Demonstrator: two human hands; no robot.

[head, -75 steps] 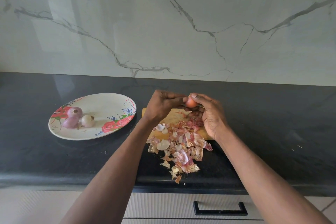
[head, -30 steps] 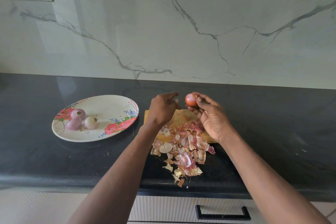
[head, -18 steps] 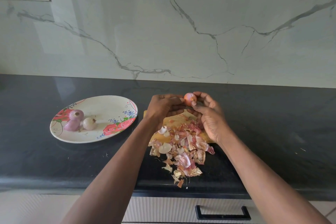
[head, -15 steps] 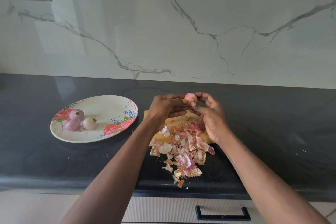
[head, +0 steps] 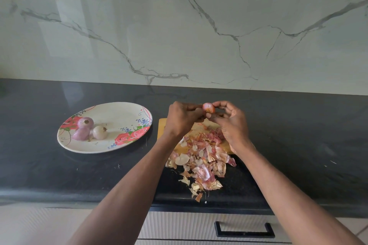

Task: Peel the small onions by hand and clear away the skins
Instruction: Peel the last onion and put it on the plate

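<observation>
Hands: my left hand (head: 182,118) and right hand (head: 232,123) both pinch one onion (head: 208,108) above the cutting board (head: 162,127), mid-bench.
Done: three peeled onions (head: 89,128) sit on the plate (head: 127,113), left of the board.
Left: I judge this onion needs finishing; the skins (head: 201,161) spill toward the bench's front edge, uncleared.
Hidden: my hands cover most of the board; whether any skin remains on the onion is unclear.
</observation>
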